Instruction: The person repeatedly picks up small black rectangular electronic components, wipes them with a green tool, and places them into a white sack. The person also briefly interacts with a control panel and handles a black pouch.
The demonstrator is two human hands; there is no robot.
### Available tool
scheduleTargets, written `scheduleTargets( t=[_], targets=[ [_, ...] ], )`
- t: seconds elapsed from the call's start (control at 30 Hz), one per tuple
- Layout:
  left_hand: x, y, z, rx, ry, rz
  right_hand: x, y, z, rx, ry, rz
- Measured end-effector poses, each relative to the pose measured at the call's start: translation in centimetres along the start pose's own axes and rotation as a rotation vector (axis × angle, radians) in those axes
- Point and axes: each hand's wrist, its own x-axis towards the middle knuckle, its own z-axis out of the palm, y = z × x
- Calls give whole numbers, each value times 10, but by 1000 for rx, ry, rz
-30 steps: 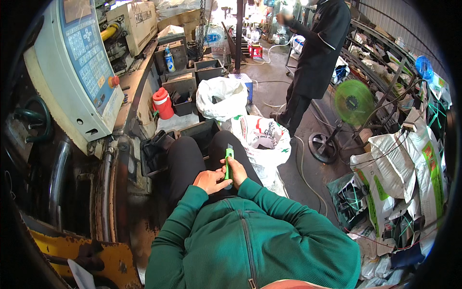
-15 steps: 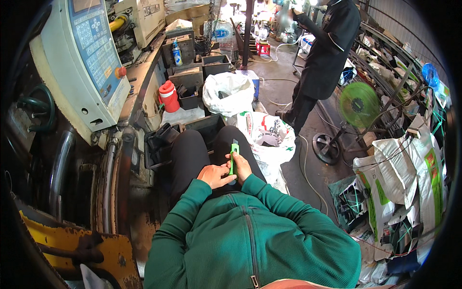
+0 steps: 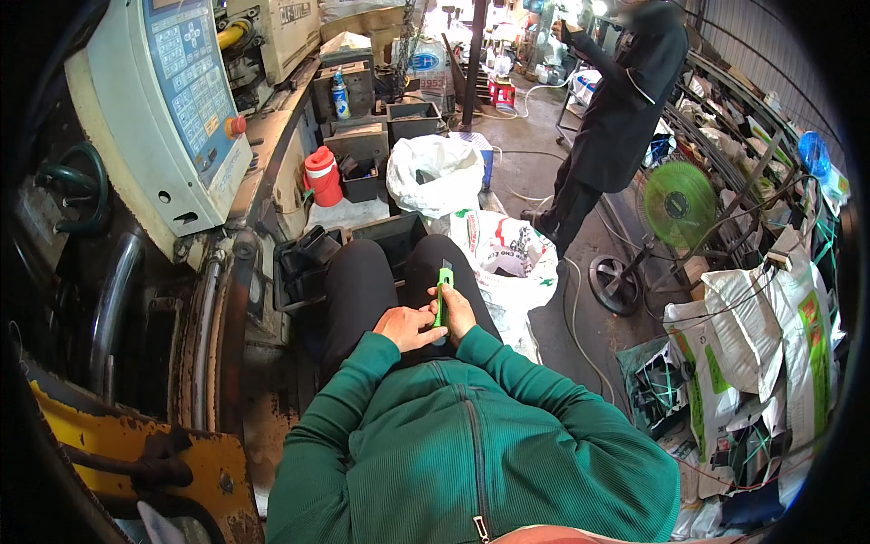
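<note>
A bright green box cutter (image 3: 443,295) stands upright above my lap, its grey blade end pointing away from me. My right hand (image 3: 460,311) is closed around the cutter's body. Beside it, my left hand (image 3: 405,328) has its fingers drawn together against the cutter's lower part and my right fingers. Whatever those left fingertips pinch, if anything, is hidden. A small bluish-grey patch shows just under the fingertips; I cannot tell what it is. Both hands rest close to my dark-trousered thighs.
Left stands a machine with a control panel (image 3: 188,86). Ahead are black bins (image 3: 412,122), a red jug (image 3: 323,177), a white sack (image 3: 435,172) and a printed sack (image 3: 507,286). Right are a green fan (image 3: 678,204) and piled bags (image 3: 752,326). A person (image 3: 625,109) in dark clothes stands farther off.
The view has shifted slightly, so the surroundings sit a little differently. My hands keep nearly the same hold on the cutter. The standing person has barely moved.
</note>
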Motion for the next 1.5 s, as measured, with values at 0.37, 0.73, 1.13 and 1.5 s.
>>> scheduleTargets(
  t=[0.37, 0.73, 1.13, 1.5],
  targets=[
    [10, -18, 26, -502, 60, -329, 2, 6, 7, -85, -82, -124],
    [17, -25, 22, -1283, 214, -406, -76, -110, 87, -122, -270, -237],
    [10, -25, 18, -1079, 102, -320, -190, -187, 234, 693, -1576, -416],
    [11, -21, 17, -1097, 77, -302, -183, -185, 221, 711, -1547, -464]
  ],
)
